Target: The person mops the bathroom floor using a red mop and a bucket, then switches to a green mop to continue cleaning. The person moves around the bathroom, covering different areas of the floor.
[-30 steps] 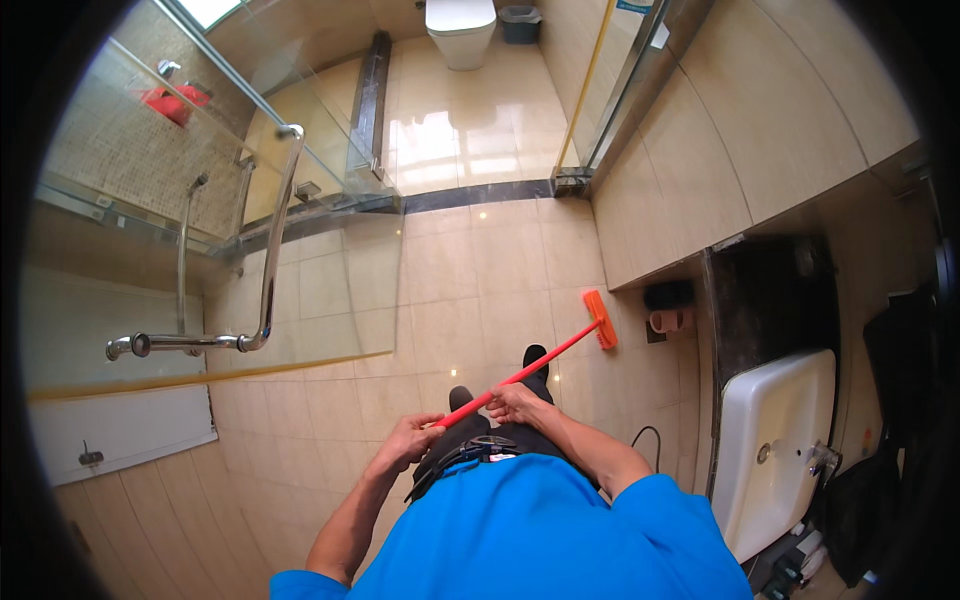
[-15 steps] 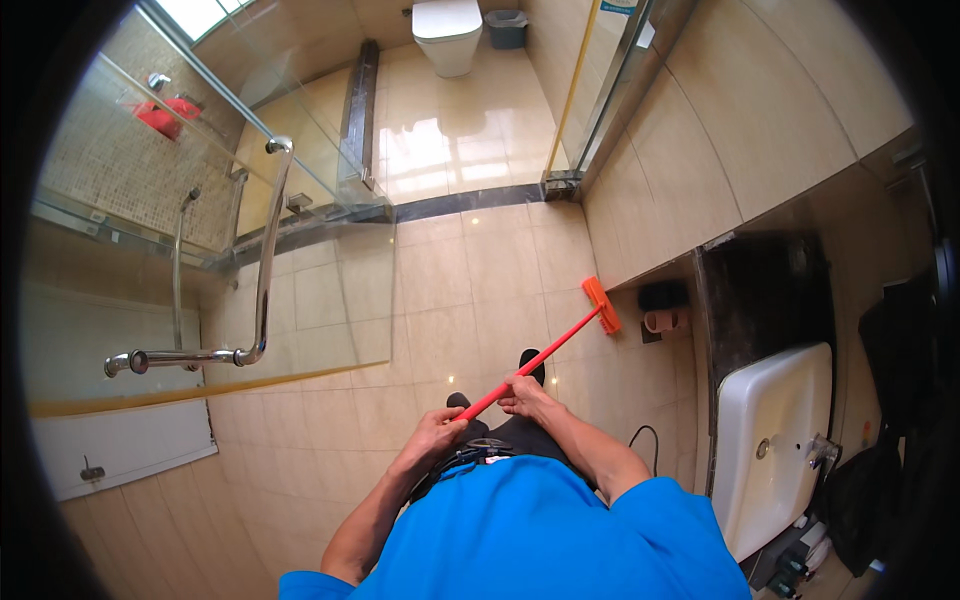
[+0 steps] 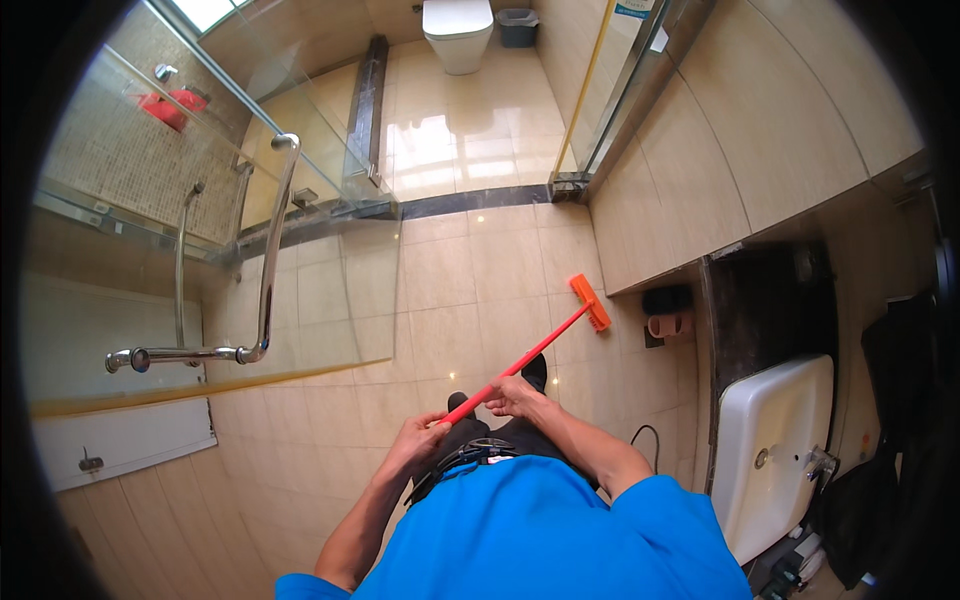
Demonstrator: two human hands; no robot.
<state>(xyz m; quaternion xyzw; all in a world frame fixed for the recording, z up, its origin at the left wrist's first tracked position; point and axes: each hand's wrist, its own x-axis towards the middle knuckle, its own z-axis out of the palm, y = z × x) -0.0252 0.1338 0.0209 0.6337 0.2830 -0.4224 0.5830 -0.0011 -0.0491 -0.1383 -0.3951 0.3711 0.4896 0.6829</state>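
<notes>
A long-handled floor brush with a red pole [image 3: 548, 343] slants across the floor in front of me. Its orange head [image 3: 590, 303] rests on the beige tiles near the right wall. My left hand [image 3: 420, 438] is closed round the pole's near end, close to my belt. Further up the pole my right hand [image 3: 514, 397] grips it with bent fingers, partly hidden by the wrist.
On the left stands a glass door with a chrome handle [image 3: 272, 250]. A dark stone sill [image 3: 470, 202] crosses the floor ahead, with a toilet [image 3: 458, 38] and bin [image 3: 518, 30] beyond. Slippers [image 3: 668, 324] lie right, near the white washbasin [image 3: 735, 470].
The brush head has moved slightly left, away from the right wall. Both hands have shifted a little left with the pole and still hold it.
</notes>
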